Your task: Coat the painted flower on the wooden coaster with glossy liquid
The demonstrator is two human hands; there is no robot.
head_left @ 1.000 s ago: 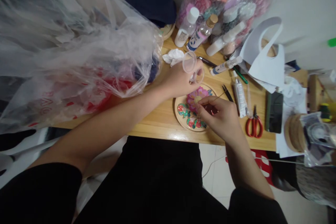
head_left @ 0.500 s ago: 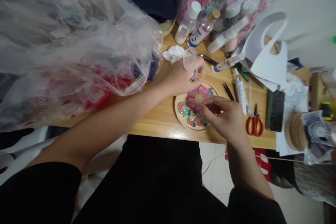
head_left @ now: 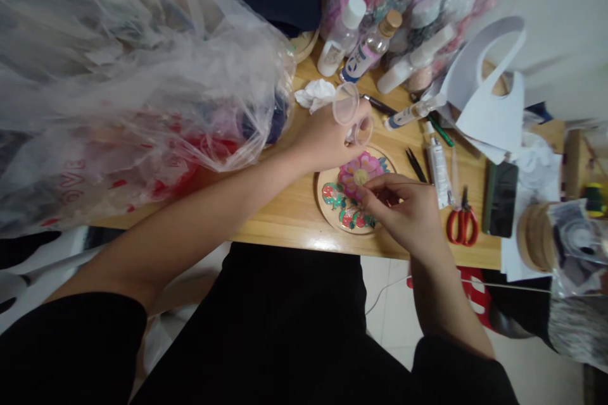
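Observation:
My left hand (head_left: 327,136) is closed around two small clear plastic cups, one cup (head_left: 346,103) standing above the fingers and the other cup (head_left: 363,131) lower beside them. Below it lies a round wooden disc (head_left: 325,218) on the table. The disc bears a pink-purple flower (head_left: 358,171) with a pale yellow centre, plus red and green shapes (head_left: 356,219) with gold outlines. My right hand (head_left: 403,209) is pinched at the lower right of the flower. A thin line shows along its knuckles; whatever its fingertips hold is too small to name.
Bottles (head_left: 363,50) stand behind the disc, near a crumpled white tissue (head_left: 315,94). To the right lie black tweezers (head_left: 416,164), a white tube (head_left: 439,171), red-handled cutters (head_left: 462,224) and a phone (head_left: 500,199). A large clear plastic bag (head_left: 190,69) fills the left side.
The view has shifted very slightly. Both hands stay almost where they were, the left with the cups, the right pinched over the flower.

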